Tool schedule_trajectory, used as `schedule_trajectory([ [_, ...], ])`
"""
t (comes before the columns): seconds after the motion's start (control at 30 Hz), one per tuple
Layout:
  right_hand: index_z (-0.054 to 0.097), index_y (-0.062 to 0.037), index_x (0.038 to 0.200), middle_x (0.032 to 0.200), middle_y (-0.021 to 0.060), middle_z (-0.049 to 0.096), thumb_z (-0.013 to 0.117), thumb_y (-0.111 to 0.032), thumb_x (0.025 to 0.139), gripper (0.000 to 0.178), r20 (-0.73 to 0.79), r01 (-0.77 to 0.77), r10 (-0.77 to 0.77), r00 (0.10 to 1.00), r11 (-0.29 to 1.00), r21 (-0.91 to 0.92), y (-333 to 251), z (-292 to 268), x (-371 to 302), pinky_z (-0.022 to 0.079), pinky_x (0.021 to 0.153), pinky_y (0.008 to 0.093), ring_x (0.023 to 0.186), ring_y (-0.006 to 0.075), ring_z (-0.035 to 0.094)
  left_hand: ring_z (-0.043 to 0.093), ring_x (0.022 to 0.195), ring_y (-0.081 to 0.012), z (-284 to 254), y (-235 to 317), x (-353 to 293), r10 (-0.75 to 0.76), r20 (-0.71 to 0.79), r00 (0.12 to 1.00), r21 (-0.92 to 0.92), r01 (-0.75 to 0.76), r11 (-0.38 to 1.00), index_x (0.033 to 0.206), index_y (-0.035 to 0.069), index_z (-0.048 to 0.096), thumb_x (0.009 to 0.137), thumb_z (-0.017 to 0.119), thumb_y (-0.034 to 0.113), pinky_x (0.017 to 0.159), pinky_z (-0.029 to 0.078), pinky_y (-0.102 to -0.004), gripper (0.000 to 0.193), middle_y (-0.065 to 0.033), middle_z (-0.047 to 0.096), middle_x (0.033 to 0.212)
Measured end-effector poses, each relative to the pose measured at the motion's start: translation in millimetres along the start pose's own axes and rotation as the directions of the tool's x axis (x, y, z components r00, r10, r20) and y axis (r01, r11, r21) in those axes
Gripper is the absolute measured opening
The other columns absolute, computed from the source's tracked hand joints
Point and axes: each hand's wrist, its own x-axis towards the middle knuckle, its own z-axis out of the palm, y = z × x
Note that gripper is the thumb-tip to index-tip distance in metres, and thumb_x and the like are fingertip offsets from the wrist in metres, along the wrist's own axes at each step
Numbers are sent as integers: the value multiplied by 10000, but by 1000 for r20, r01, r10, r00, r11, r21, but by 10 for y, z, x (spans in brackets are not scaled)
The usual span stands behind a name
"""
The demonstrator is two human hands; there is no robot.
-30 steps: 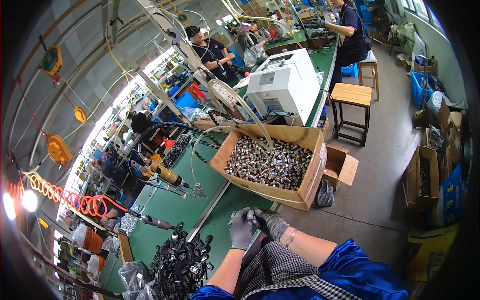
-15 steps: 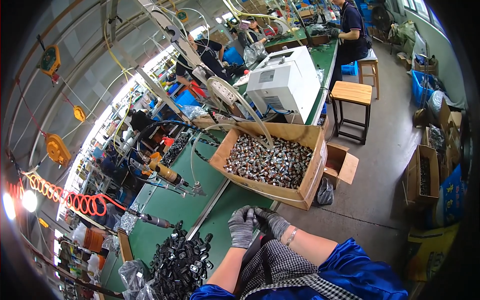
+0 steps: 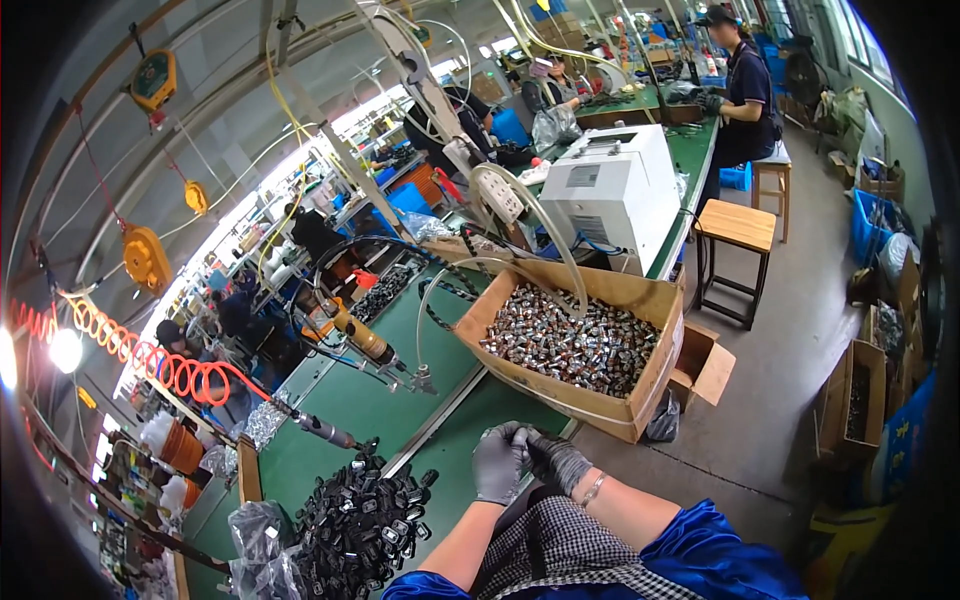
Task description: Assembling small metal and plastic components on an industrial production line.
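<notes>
Workbench appears shifted rightward; gloved hands still together

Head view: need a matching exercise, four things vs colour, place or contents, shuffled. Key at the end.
Things
1. Hands
2. Coiled hose
3. Heap of black parts
4. Open cardboard box

Descriptions
A. Orange-red
B. Holds many small shiny parts
C. In grey gloves, close together
D. On the green bench, in the lower left of the picture

Pairs: 1-C, 2-A, 3-D, 4-B
</notes>
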Motion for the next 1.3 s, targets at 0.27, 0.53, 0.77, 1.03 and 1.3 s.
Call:
schedule_trajectory([
  [0.27,631,-86,1069,896,-4,653,617,-190,917,185,-28,14,-15,1000,999,-43,22,78,23,514,593,199,732,104,596,641,669,-184,-7,-204,72,13,-15,1000,44,-12,999,944,-4,673,848,678,166,646,526,-319,196,-126,674,828],
  [0.53,630,-72,1047,906,41,651,606,-162,918,159,86,56,-50,995,996,-68,183,-193,324,524,594,229,741,146,603,625,708,-103,-125,-165,19,1,125,992,-105,12,994,978,10,654,834,681,68,649,521,-249,158,-57,681,883],
  [0.77,602,24,1090,1029,96,646,664,-185,869,311,134,208,-171,976,910,-359,-4,-141,245,525,796,267,893,170,629,550,730,-45,-123,63,164,-32,240,970,-341,115,933,1051,19,616,806,627,-69,629,464,-197,261,-2,648,906],
  [1.03,586,34,1069,933,108,645,572,-155,935,232,308,43,-60,949,997,63,-258,168,285,535,645,235,825,183,625,606,818,-125,-134,8,280,363,153,919,30,-371,928,1169,2,557,730,781,44,787,519,-252,494,-42,615,935],
  [1.3,599,5,1066,925,101,660,576,-143,933,201,318,132,-127,939,991,7,-93,250,103,543,696,264,826,191,636,614,798,-135,-165,-58,70,295,61,954,10,-296,955,1114,5,598,730,787,63,776,527,-265,432,-61,615,950],
])
